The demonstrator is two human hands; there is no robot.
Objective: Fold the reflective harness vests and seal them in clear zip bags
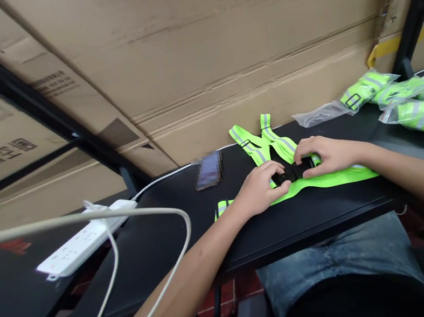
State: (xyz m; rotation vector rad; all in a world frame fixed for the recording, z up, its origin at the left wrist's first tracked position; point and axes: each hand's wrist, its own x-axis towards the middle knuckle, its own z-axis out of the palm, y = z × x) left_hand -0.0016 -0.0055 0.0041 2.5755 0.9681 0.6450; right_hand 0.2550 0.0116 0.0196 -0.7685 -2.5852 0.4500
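Observation:
A neon-green reflective strap vest point(270, 144) with grey stripes lies flat on the black table point(161, 244). Its waist band point(334, 178) runs across the near side. A black plastic buckle point(293, 172) sits in the middle of the band. My left hand point(259, 188) pinches the buckle's left half with curled fingers. My right hand point(324, 154) grips the buckle's right half from above. Both hands touch the buckle and partly hide it.
Several bagged green vests point(411, 101) lie at the table's right end. A blurred phone point(208, 170) rests left of the vest. A white power strip point(86, 238) and a white cable point(151, 213) lie at left. Cardboard boxes point(196, 46) stand behind the table.

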